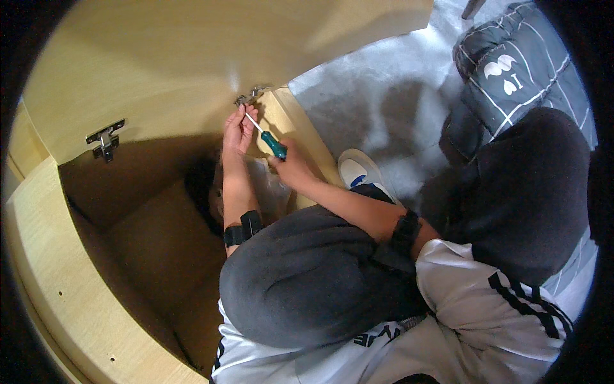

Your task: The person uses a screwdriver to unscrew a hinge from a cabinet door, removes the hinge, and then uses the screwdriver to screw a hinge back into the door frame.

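My right hand [295, 168] is closed around the green handle of a screwdriver [274, 146]. Its thin metal shaft points up and left to a metal hinge [251, 95] in the corner between a large light wood panel [192, 57] and a narrower wood board [304, 125]. At the shaft's tip, just below the hinge, my left hand [239, 132] has its fingers pinched together. What they hold is too small to tell. A second metal hinge [106, 138] is fixed farther left along the large panel's lower edge.
A wooden board with small holes [67, 269] borders the dark cabinet interior [153, 237] on the left. Something whitish and translucent [272, 185] lies between my forearms. My shoe [361, 169] rests on the grey floor [358, 96]. Dark checked fabric [524, 70] is at upper right.
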`<state>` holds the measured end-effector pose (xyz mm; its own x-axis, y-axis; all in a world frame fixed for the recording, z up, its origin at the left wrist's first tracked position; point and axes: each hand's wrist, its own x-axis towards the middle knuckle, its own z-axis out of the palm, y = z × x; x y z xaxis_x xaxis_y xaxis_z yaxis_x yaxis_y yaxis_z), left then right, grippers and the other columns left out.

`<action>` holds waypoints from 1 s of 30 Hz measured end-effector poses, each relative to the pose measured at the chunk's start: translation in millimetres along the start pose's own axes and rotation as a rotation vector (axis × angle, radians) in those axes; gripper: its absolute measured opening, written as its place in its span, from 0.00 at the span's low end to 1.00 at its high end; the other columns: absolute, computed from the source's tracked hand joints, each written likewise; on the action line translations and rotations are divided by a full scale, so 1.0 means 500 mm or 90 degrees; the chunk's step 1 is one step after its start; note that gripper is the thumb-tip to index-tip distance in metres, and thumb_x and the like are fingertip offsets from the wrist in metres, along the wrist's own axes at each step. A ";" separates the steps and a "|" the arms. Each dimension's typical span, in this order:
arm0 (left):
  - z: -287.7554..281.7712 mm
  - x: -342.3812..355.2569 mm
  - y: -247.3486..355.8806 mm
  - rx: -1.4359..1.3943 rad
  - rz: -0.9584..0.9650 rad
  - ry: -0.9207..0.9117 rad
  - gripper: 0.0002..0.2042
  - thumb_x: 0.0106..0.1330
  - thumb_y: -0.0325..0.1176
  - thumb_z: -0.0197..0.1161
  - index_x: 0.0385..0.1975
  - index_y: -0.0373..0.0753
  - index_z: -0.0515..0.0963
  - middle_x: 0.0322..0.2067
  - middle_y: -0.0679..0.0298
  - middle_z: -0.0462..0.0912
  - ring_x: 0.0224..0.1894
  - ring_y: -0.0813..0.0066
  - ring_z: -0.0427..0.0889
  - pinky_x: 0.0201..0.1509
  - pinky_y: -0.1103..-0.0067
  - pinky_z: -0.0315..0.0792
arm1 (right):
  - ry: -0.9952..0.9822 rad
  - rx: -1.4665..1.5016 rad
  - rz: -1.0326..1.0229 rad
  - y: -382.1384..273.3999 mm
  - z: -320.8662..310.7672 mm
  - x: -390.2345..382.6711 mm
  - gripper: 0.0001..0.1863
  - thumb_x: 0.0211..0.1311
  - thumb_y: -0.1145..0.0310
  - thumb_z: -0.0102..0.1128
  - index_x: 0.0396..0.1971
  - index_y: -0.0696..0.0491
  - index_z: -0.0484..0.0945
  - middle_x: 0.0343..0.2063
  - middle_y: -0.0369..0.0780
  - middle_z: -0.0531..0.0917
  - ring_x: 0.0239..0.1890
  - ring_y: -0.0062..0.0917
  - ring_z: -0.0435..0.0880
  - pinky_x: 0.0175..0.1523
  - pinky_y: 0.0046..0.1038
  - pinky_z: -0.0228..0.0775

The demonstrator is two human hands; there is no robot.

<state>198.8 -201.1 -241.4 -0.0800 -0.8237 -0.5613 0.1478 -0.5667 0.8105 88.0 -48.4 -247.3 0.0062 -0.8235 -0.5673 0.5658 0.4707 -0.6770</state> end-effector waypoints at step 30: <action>0.051 -0.027 0.056 0.171 -0.087 0.032 0.12 0.63 0.32 0.54 0.39 0.28 0.72 0.35 0.53 0.79 0.37 0.66 0.80 0.44 0.77 0.76 | -0.116 0.373 0.133 0.001 -0.026 0.015 0.17 0.61 0.61 0.51 0.45 0.56 0.66 0.29 0.40 0.73 0.25 0.18 0.70 0.24 0.19 0.60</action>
<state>178.9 -206.1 -206.8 -0.0306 -0.7415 -0.6702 -0.1275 -0.6622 0.7384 77.7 -50.3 -258.2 0.2751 -0.7983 -0.5358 0.8938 0.4177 -0.1634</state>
